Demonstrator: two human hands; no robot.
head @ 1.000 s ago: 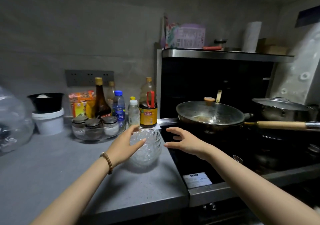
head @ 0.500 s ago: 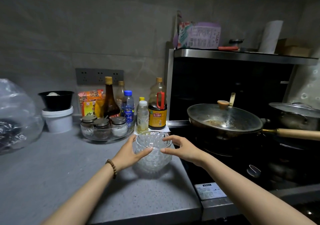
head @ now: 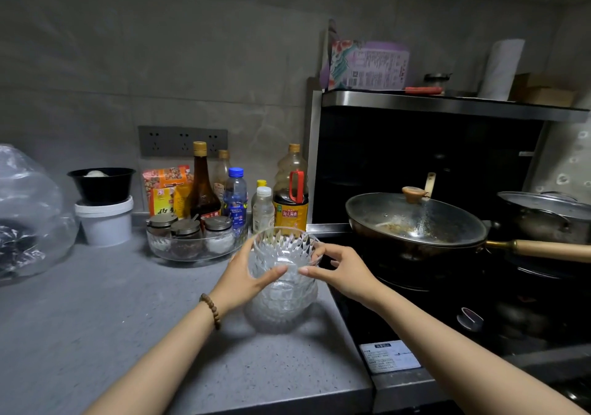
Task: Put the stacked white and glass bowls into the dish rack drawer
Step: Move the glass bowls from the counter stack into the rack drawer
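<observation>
A stack of clear cut-glass bowls (head: 283, 299) stands on the grey counter (head: 112, 318) near its right end, beside the stove. My left hand (head: 246, 282) wraps the stack's left side, thumb across the front. My right hand (head: 343, 270) grips its right side, thumb pointing in to meet the left thumb. No white bowl and no dish rack drawer are in view.
Behind the stack sit a glass tray of spice jars (head: 192, 242) and several bottles (head: 291, 191). A lidded wok (head: 415, 223) with a wooden handle (head: 550, 250) and a steel pot (head: 547, 213) occupy the black stove on the right. A white tub (head: 104, 223) and a plastic bag (head: 28, 213) stand at left.
Both hands have closed in from either side and now hold the glass bowl stack. The camera has moved closer and shifted slightly left.
</observation>
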